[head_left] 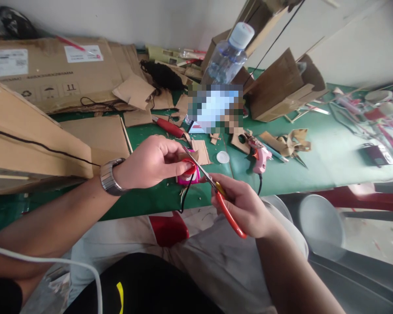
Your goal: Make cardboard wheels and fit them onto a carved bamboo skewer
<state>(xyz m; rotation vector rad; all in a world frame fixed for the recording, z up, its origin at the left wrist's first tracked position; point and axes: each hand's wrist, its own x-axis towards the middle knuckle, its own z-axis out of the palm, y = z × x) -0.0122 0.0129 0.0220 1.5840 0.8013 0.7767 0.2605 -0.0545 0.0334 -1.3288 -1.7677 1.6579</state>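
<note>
My left hand (152, 162), with a metal watch (110, 176) on its wrist, is closed in a pinch on a small cardboard piece (187, 155) held over the green table's front edge. My right hand (245, 206) grips red-handled scissors (227, 209); their blades reach up-left and meet the cardboard piece between my left fingers. A thin black cord (185, 194) hangs down under my left hand. Just behind my fingers a small pink and red object (187, 176) rests on the table, partly hidden.
On the green table (327, 152) lie a pink glue gun (260, 155), a red-handled tool (168, 126), a water bottle (227, 56), cardboard scraps (290, 141) and a white round lid (222, 157). Large cardboard boxes (52, 74) fill the left. A red stool (168, 229) sits between my knees.
</note>
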